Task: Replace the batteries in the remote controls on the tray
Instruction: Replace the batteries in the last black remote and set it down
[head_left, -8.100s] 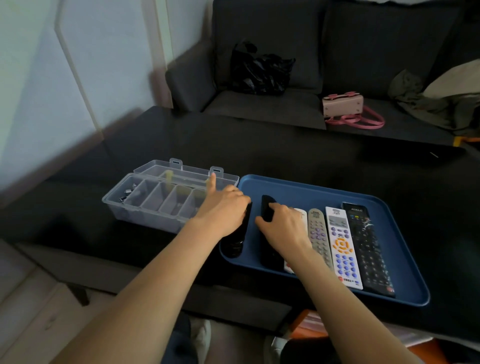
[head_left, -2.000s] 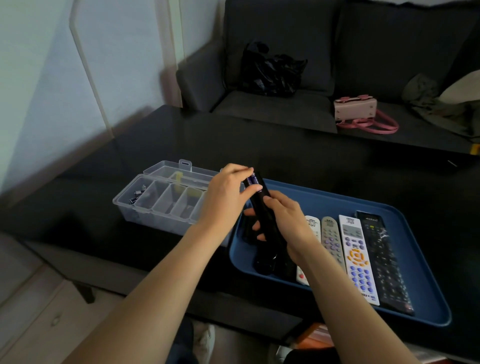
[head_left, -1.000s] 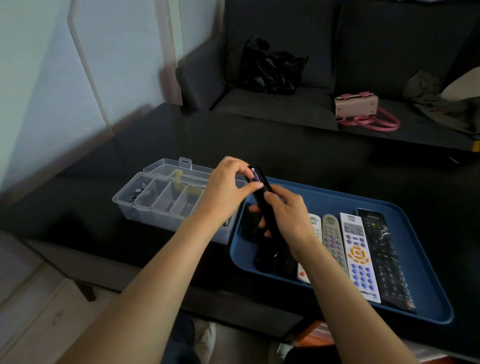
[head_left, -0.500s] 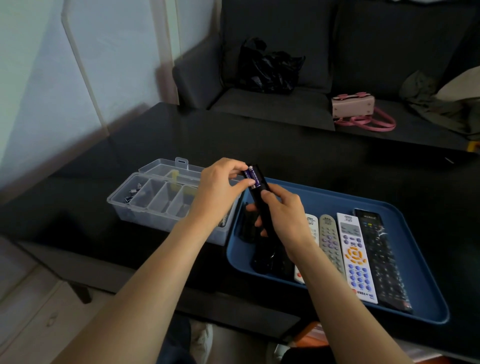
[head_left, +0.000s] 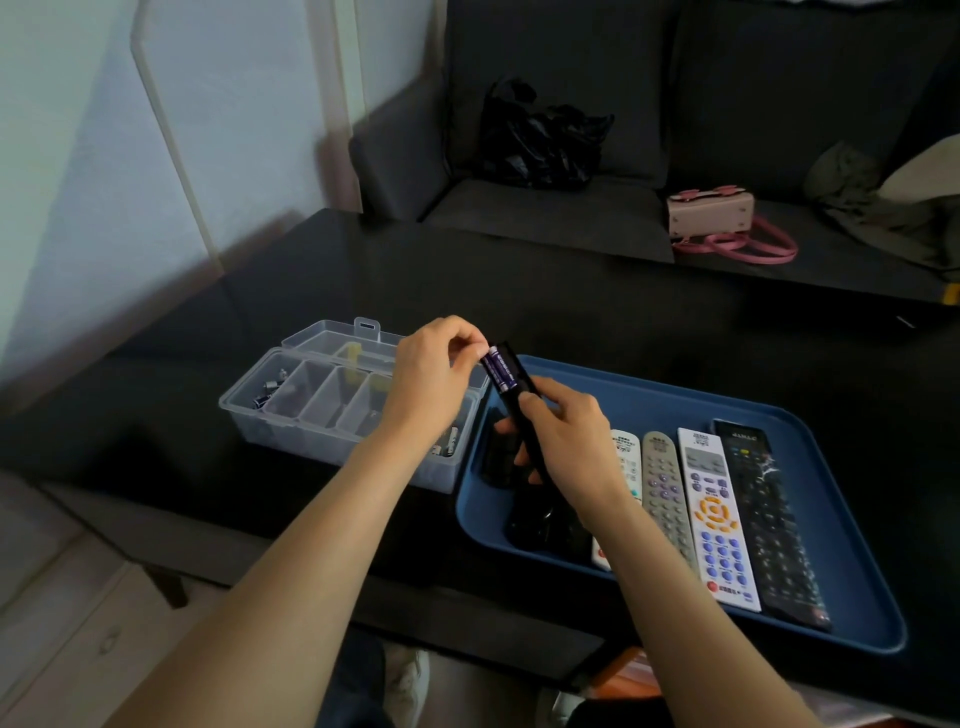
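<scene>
A clear compartment box (head_left: 332, 410) sits left of the blue tray (head_left: 852, 525). The left hand (head_left: 434, 379) pinches the purple batteries (head_left: 500, 370) in the black remote (head_left: 522, 410), which the right hand (head_left: 569, 441) grips above the tray's left end. Four remotes (head_left: 711, 514) lie in the tray farther right.

L hand (head_left: 434, 371) pinching, R hand (head_left: 566, 441) gripping, both arms fwd

The tray (head_left: 649, 400) is blue on a black counter (head_left: 519, 291). 2 purple batteries (head_left: 500, 371) with white print sit in a black remote (head_left: 519, 410). Another remote (head_left: 714, 514) is white with blue and orange buttons. The organizer box (head_left: 311, 415) is clear, the handbag (head_left: 711, 213) pink.
</scene>
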